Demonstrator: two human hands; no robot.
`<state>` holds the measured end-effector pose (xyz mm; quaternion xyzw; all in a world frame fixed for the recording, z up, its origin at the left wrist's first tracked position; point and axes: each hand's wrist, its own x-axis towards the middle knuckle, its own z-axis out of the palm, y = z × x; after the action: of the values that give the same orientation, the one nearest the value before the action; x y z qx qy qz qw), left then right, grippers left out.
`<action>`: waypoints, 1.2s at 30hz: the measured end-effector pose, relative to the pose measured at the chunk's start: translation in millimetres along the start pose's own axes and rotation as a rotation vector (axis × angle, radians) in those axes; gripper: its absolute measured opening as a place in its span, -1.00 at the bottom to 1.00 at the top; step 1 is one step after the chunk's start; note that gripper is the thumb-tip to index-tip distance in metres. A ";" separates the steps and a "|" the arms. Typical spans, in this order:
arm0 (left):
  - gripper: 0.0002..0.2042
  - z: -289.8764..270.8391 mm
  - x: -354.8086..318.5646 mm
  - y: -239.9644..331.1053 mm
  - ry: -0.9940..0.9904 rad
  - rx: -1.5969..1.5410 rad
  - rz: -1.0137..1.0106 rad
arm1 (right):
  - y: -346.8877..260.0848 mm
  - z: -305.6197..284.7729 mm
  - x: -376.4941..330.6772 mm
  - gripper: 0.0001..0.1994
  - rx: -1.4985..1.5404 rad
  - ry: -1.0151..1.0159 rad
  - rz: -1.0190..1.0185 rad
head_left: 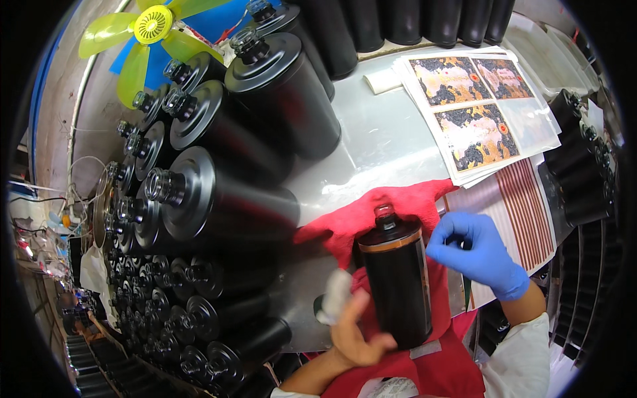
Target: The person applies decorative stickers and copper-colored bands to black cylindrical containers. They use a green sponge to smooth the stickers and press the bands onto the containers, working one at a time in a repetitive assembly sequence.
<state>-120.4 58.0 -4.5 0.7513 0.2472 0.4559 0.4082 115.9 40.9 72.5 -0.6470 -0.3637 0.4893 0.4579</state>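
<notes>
A black glass bottle (397, 285) lies on a red cloth (358, 209) in front of me, its clear neck pointing away. A copper-coloured band circles its shoulder, and a narrow strip of the same tone runs down its right side. My right hand (474, 255), in a blue glove, is just right of the bottle's shoulder with its fingers pinched together. Something dark shows between and below those fingers; its kind is unclear. To the bottle's left, my left hand (355, 328) is smeared by motion, with a whitish covering on some fingers. It appears empty.
Many black bottles (192, 192) crowd the left side and far edge. Printed sheets (468, 113) are stacked at the far right, beside a sheet of copper-coloured strips (524, 205). A yellow-green fan (152, 25) stands at the upper left. More dark bottles (577, 159) stand at right.
</notes>
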 end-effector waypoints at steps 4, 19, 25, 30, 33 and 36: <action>-0.36 13.3 67.5 -2.4 0.268 -0.350 -0.354 | 5.1 16.8 -14.2 -0.92 0.011 -0.075 -0.007; -0.20 40.0 102.8 -2.8 0.199 -0.553 -0.434 | 18.4 25.1 -11.6 -0.90 -0.068 -0.006 -0.223; -0.18 39.7 103.5 -2.3 0.198 -0.589 -0.456 | 17.2 24.4 -11.2 -0.90 -0.081 -0.009 -0.223; -0.21 39.8 105.3 3.0 0.193 -0.620 -0.477 | 16.6 23.6 -12.4 -0.89 -0.054 -0.010 -0.189; -0.21 40.4 100.7 -7.6 0.162 -0.486 -0.432 | 17.1 25.5 -11.6 -0.88 -0.052 -0.001 -0.203; -0.16 42.3 103.0 -3.9 0.170 -0.477 -0.487 | 17.4 26.8 -10.9 -0.89 -0.034 -0.012 -0.190</action>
<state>-35.3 120.3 31.4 0.5131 0.3390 0.4510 0.6469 87.7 31.8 56.6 -0.6144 -0.4343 0.4414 0.4889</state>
